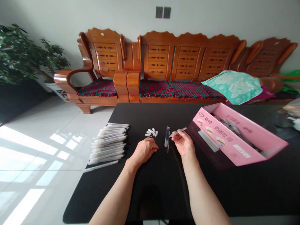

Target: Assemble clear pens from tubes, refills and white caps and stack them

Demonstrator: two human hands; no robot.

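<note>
My right hand (184, 143) pinches a translucent white pen barrel (180, 132), tilted with its far end up to the right. Its near end is close to a small bunch of dark pen refills (167, 137) lying on the black table. My left hand (145, 150) rests on the table left of the refills, fingers curled in; whatever they may hold is hidden. Just beyond it lies a little heap of white pen caps (152, 132). A thick stack of white pens (107, 145) with dark tips lies at the table's left edge.
On the right stands an open pink box (234, 140) with dark and clear items inside. Several white barrels (208, 141) lie against its near side. Behind the black table (159, 193) are a wooden sofa (187, 59) and a teal cushion (236, 86); a plant (25, 56) stands left.
</note>
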